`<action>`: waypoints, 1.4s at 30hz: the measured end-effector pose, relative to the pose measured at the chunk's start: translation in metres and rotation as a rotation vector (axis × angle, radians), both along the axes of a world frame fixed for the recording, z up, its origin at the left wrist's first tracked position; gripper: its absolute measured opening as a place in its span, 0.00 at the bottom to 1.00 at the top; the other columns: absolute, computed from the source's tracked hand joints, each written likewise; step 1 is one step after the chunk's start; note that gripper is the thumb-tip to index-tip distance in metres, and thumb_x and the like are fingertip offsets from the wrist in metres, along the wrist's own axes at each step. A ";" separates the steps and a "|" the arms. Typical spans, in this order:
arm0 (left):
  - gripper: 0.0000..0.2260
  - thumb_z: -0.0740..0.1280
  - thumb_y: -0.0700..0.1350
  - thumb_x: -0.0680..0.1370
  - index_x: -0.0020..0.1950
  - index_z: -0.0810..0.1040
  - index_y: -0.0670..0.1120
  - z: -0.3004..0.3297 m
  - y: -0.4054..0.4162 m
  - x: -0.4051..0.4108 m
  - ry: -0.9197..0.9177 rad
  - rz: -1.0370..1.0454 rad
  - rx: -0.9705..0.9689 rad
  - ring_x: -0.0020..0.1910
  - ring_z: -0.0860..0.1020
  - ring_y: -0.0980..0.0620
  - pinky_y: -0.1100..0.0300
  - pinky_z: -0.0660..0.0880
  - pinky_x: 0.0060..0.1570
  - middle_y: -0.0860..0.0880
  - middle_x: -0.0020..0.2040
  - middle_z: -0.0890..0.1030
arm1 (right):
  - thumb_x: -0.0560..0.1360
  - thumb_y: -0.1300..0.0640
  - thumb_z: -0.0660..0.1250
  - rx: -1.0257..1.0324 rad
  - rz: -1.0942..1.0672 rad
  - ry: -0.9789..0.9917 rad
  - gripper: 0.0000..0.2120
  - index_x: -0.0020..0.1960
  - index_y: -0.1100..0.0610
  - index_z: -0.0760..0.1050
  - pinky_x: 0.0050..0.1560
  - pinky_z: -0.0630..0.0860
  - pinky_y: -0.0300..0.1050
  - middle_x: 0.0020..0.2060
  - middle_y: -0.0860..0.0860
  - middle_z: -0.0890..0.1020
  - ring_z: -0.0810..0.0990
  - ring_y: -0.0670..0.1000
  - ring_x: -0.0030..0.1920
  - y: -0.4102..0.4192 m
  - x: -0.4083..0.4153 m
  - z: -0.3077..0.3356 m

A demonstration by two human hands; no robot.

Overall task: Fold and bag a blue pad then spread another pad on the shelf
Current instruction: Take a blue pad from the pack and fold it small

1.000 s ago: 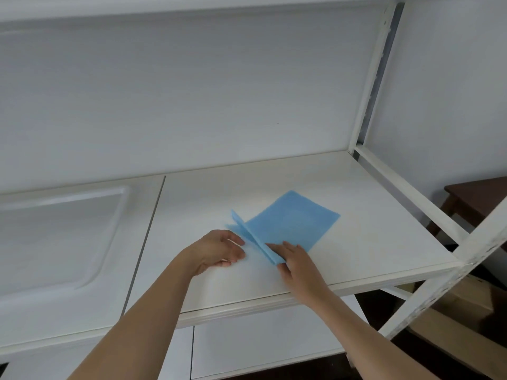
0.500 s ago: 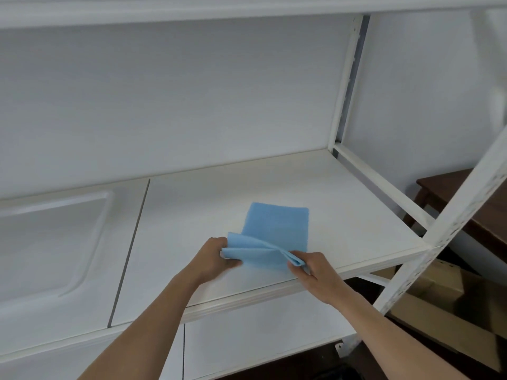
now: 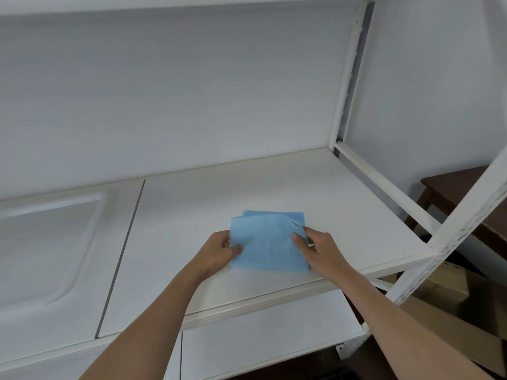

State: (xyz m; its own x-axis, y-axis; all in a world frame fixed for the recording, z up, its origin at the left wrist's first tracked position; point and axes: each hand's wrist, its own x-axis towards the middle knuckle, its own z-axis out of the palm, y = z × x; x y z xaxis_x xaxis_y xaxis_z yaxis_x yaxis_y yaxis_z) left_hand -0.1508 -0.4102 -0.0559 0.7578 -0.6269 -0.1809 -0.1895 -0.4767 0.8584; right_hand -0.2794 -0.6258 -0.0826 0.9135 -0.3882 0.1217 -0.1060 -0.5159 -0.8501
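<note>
There is one view only, from the camera on my head, looking forward and down at the white shelf (image 3: 274, 187) from close range. My forearms enter from six o'clock; the frame post (image 3: 351, 72) stands at one o'clock, its far edges perhaps bent by the wide lens.

No text, label, brand, number or sign can be read in the head view. All the surfaces that show are plain and carry no print.
</note>
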 end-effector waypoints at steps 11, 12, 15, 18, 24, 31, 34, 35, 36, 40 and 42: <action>0.09 0.63 0.43 0.78 0.50 0.72 0.37 -0.017 -0.039 0.025 -0.021 0.171 0.054 0.37 0.74 0.46 0.56 0.70 0.36 0.43 0.41 0.76 | 0.76 0.52 0.64 -0.117 -0.218 0.111 0.15 0.34 0.57 0.69 0.31 0.66 0.42 0.28 0.51 0.75 0.70 0.49 0.29 -0.030 0.038 -0.006; 0.08 0.63 0.43 0.78 0.49 0.72 0.38 -0.018 -0.042 0.027 -0.026 0.180 0.071 0.37 0.74 0.46 0.56 0.70 0.36 0.43 0.41 0.77 | 0.76 0.52 0.64 -0.103 -0.233 0.117 0.14 0.36 0.59 0.72 0.32 0.68 0.42 0.29 0.52 0.77 0.73 0.50 0.30 -0.031 0.040 -0.006; 0.04 0.63 0.43 0.77 0.44 0.69 0.46 -0.022 -0.049 0.033 -0.026 0.197 0.123 0.35 0.74 0.47 0.59 0.69 0.33 0.45 0.40 0.77 | 0.75 0.53 0.64 -0.036 -0.264 0.148 0.09 0.39 0.57 0.74 0.33 0.69 0.42 0.31 0.51 0.79 0.74 0.50 0.31 -0.033 0.044 -0.007; 0.03 0.63 0.44 0.77 0.47 0.69 0.48 -0.022 -0.053 0.035 -0.042 0.194 0.154 0.34 0.73 0.49 0.60 0.68 0.31 0.47 0.38 0.76 | 0.74 0.55 0.63 0.027 -0.262 0.164 0.05 0.40 0.55 0.71 0.30 0.66 0.41 0.28 0.49 0.75 0.71 0.48 0.28 -0.035 0.047 -0.007; 0.11 0.63 0.41 0.77 0.58 0.67 0.50 -0.017 -0.065 0.038 -0.140 0.229 0.038 0.31 0.73 0.51 0.60 0.69 0.29 0.48 0.35 0.74 | 0.75 0.56 0.60 0.130 -0.286 0.162 0.04 0.41 0.54 0.69 0.29 0.76 0.48 0.27 0.53 0.76 0.74 0.52 0.28 -0.042 0.054 -0.007; 0.18 0.65 0.47 0.76 0.61 0.63 0.45 -0.026 -0.072 0.044 -0.163 0.258 0.329 0.41 0.76 0.46 0.53 0.75 0.41 0.48 0.44 0.74 | 0.75 0.55 0.62 -0.028 -0.395 0.279 0.10 0.39 0.61 0.72 0.38 0.77 0.50 0.33 0.52 0.77 0.78 0.56 0.37 -0.043 0.063 -0.011; 0.17 0.65 0.50 0.76 0.60 0.63 0.46 -0.022 -0.073 0.041 -0.228 0.270 0.401 0.43 0.77 0.45 0.53 0.75 0.40 0.49 0.45 0.74 | 0.76 0.52 0.61 -0.168 -0.413 0.369 0.10 0.46 0.59 0.71 0.36 0.72 0.46 0.39 0.52 0.77 0.77 0.56 0.39 -0.041 0.066 -0.009; 0.17 0.65 0.51 0.76 0.60 0.64 0.46 -0.021 -0.072 0.038 -0.283 0.272 0.437 0.45 0.77 0.45 0.53 0.74 0.40 0.50 0.47 0.73 | 0.76 0.52 0.60 -0.264 -0.417 0.415 0.10 0.50 0.59 0.69 0.37 0.69 0.45 0.41 0.52 0.76 0.77 0.56 0.41 -0.039 0.067 -0.007; 0.18 0.66 0.52 0.76 0.60 0.64 0.46 -0.019 -0.071 0.036 -0.359 0.267 0.468 0.47 0.77 0.45 0.54 0.73 0.40 0.50 0.50 0.71 | 0.76 0.52 0.60 -0.365 -0.421 0.443 0.11 0.54 0.59 0.67 0.37 0.68 0.45 0.43 0.53 0.76 0.78 0.57 0.44 -0.037 0.068 -0.005; 0.14 0.68 0.53 0.75 0.58 0.74 0.50 -0.016 -0.059 0.032 -0.614 0.072 0.329 0.50 0.74 0.50 0.55 0.74 0.49 0.51 0.52 0.71 | 0.74 0.59 0.62 -0.503 -0.323 0.195 0.17 0.62 0.55 0.70 0.43 0.73 0.48 0.54 0.53 0.73 0.72 0.56 0.57 -0.044 0.070 -0.009; 0.14 0.71 0.55 0.72 0.54 0.78 0.51 -0.019 -0.053 0.031 -0.569 -0.152 0.274 0.51 0.73 0.52 0.54 0.71 0.54 0.52 0.50 0.75 | 0.74 0.62 0.63 -0.476 -0.164 0.105 0.18 0.63 0.54 0.74 0.55 0.73 0.51 0.59 0.52 0.74 0.69 0.56 0.60 -0.050 0.073 -0.015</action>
